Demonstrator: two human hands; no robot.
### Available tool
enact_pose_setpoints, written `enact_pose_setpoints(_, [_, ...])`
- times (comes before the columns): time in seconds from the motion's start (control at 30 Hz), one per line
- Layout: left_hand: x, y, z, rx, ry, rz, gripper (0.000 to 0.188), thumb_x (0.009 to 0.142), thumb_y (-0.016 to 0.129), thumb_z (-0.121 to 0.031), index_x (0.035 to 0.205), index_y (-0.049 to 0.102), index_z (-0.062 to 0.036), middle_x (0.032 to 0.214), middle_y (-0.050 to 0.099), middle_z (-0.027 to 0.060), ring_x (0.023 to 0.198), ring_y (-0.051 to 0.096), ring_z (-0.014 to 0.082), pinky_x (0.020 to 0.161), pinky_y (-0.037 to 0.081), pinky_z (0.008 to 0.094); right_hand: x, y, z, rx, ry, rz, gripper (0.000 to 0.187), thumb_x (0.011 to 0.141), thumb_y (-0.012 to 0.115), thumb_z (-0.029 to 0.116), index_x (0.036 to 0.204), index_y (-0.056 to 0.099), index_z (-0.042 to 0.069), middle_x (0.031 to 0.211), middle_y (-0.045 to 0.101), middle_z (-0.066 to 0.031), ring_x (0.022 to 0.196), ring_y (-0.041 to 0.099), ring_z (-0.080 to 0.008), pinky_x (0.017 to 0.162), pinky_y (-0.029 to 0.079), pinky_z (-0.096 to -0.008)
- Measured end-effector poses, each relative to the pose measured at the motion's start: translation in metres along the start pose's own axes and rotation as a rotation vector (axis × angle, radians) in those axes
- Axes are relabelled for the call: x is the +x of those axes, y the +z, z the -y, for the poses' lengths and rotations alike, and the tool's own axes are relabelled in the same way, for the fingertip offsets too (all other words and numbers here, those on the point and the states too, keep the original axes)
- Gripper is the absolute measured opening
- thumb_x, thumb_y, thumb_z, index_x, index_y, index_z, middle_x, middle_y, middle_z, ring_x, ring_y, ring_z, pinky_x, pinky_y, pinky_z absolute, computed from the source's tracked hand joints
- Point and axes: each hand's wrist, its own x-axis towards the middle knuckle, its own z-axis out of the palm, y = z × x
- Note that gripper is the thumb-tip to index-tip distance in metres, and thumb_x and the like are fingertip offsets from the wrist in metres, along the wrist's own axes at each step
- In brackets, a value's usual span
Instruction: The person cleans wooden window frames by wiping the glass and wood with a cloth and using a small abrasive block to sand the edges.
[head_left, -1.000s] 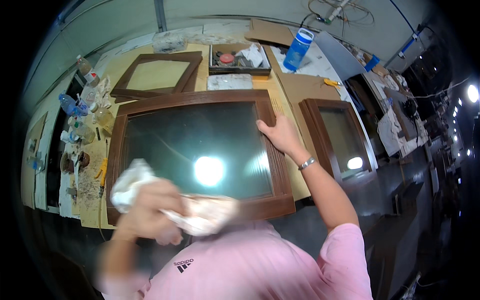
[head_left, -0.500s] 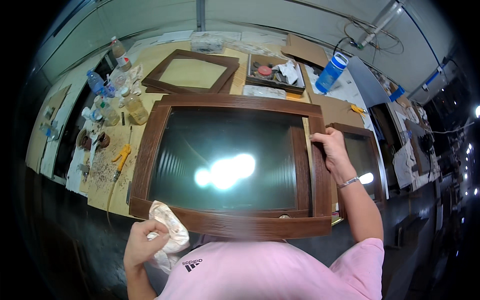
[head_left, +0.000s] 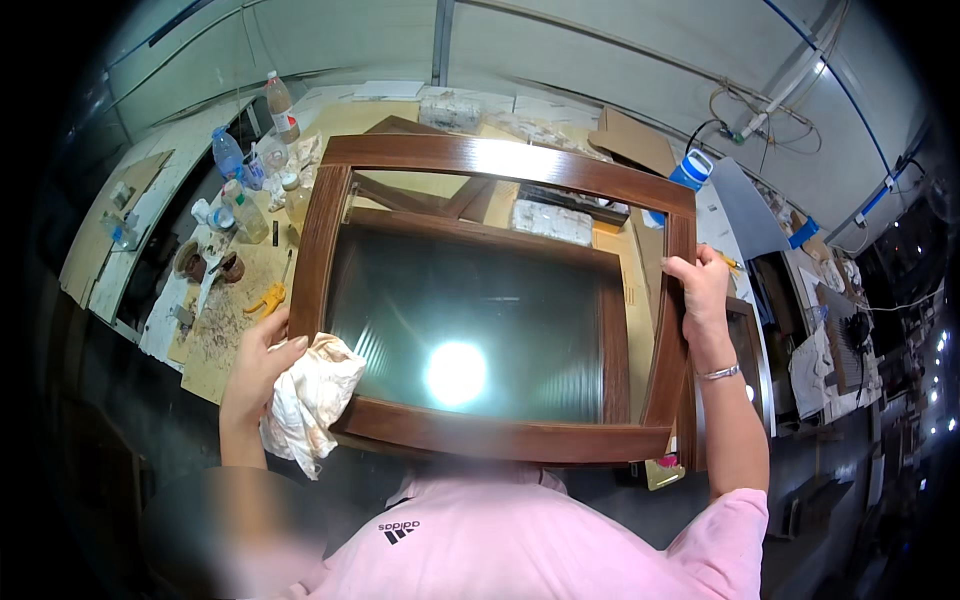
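With both hands I hold a dark brown wooden frame (head_left: 450,155) by its two short sides. It is tilted, its far side raised. Through its opening shows a second brown frame with a dark glass panel (head_left: 490,310), lying beneath it. My left hand (head_left: 252,370) is closed at the left side, with a stained white cloth (head_left: 315,395) bunched between it and the wood. My right hand (head_left: 703,290) is closed around the right side, thumb on top of the wood and fingers hidden behind it.
Several plastic bottles (head_left: 240,210) and a yellow air blow gun (head_left: 268,299) are on the bench at left. Beyond the frame are a white block (head_left: 552,222) and a blue bottle (head_left: 692,169). Another glazed frame (head_left: 740,350) stands at right.
The upper frame has lifted off the glazed one, its far side rising. My left hand has moved up to the frame's left side with the cloth; my right hand has risen with the frame.
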Motion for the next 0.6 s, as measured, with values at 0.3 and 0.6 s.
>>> enact_pose_setpoints(0.3, [0.046,-0.003,-0.03,-0.082,0.151,-0.063,0.026,0.085,0.072,0.001,0.109,0.064,0.0046,0.087,0.069,0.0061,0.071,0.066,0.0087,0.064,0.053,0.0222,0.001,-0.029,0.046,0.2,-0.311,-0.018,0.035,0.092,0.073,0.02,0.116,0.057,-0.001,0.109,0.066,-0.0073,0.099,0.06,-0.0129,0.093,0.046,-0.0286])
enact_pose_setpoints(0.6, [0.05,0.013,-0.042,0.246,0.385,-0.403,0.024,0.088,0.071,-0.005,0.109,0.066,0.0053,0.094,0.068,0.0066,0.086,0.062,0.0134,0.081,0.05,0.0285,-0.005,-0.025,0.043,0.219,-0.456,-0.163,0.036,0.09,0.078,0.018,0.116,0.06,0.0,0.107,0.066,-0.0051,0.096,0.059,-0.0119,0.092,0.046,-0.0291])
